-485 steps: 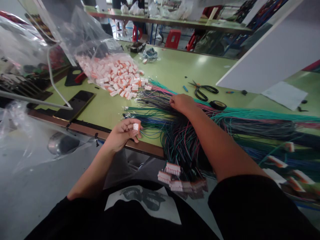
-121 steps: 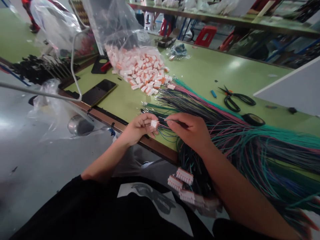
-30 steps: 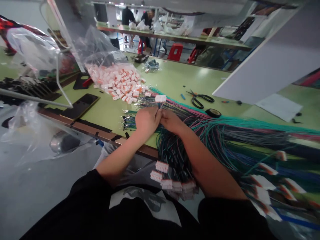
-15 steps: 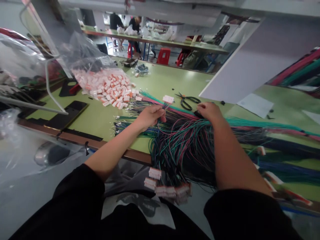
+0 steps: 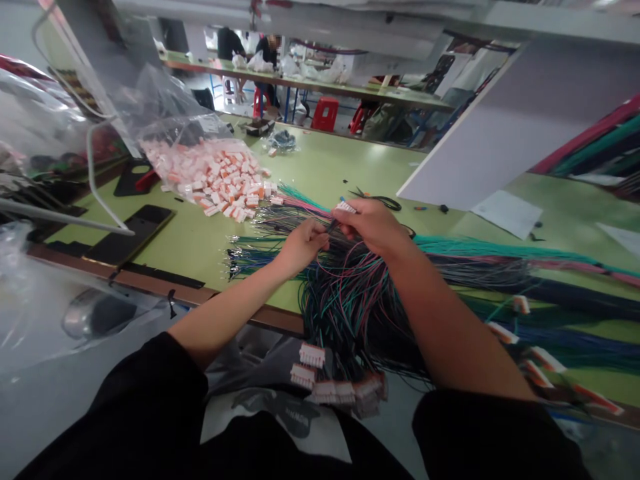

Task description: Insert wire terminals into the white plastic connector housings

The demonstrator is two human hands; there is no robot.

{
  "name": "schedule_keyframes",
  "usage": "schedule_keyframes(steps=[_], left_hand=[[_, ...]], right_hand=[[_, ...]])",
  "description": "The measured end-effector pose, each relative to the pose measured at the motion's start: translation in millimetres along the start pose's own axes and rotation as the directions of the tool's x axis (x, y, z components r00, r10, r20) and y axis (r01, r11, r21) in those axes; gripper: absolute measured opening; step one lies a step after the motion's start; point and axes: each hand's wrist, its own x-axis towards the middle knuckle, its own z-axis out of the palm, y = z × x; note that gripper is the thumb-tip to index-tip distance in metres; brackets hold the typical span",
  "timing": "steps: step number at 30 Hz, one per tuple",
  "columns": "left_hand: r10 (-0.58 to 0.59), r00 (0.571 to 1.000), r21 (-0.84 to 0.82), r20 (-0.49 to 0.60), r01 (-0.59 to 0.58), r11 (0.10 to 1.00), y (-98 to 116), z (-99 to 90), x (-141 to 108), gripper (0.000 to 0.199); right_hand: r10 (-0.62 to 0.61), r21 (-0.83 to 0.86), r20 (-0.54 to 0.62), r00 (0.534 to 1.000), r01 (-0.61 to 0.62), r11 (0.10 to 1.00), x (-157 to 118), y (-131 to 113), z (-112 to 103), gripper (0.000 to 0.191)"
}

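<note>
In the middle of the bench, my left hand (image 5: pixel 306 243) is closed in a pinch on the wires just behind a white connector housing (image 5: pixel 346 207). My right hand (image 5: pixel 375 225) has its fingers closed around that housing, close beside the left fingertips. A small blue tip shows by the housing; what it belongs to is hidden. Below both hands spreads a thick bundle of green, pink, grey and black wires (image 5: pixel 345 287). Several wired connectors (image 5: pixel 313 355) hang over the bench's front edge. Black-handled scissors (image 5: pixel 383 200) lie behind my right hand, partly covered by it.
A clear bag (image 5: pixel 170 127) spills a heap of white-and-orange connectors (image 5: pixel 233 177) at the left. Nearer the edge lies a dark phone-like slab (image 5: pixel 131 233). A white panel (image 5: pixel 500 127) slants down on the right, beside a paper sheet (image 5: pixel 507 213). People work at a far table.
My right hand has moved left from near the scissors to the connector and now grips it. The left hand keeps its pinch on the wires. A small blue-and-orange piece now shows near the scissors.
</note>
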Motion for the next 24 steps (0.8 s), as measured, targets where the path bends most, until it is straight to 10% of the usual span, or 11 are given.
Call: schedule_keyframes(steps=[9, 13, 16, 24], left_hand=[[-0.104, 0.992, -0.111, -0.067, 0.096, 0.989, -0.2, 4.4, -0.8, 0.015], [-0.201, 0.971, -0.259, -0.129, 0.163, 0.952, -2.0, 4.5, 4.2, 0.015], [-0.212, 0.968, -0.308, -0.135, 0.162, 0.938, -3.7, 3.2, 6.5, 0.015], [-0.197, 0.973, -0.342, -0.120, 0.146, 0.928, -7.1, 1.9, 8.6, 0.014]], right_hand=[[0.068, -0.108, 0.187, 0.980, -0.048, 0.993, 11.2, 6.4, -33.3, 0.020], [0.154, -0.590, -0.276, 0.949, -0.294, 0.752, 29.6, 48.9, -87.0, 0.011], [0.285, -0.727, -0.261, 0.922, -0.382, 0.571, 29.8, 85.8, -108.6, 0.015], [0.103, -0.646, -0.141, 0.985, -0.170, 0.744, 4.1, 69.3, -70.7, 0.024]])
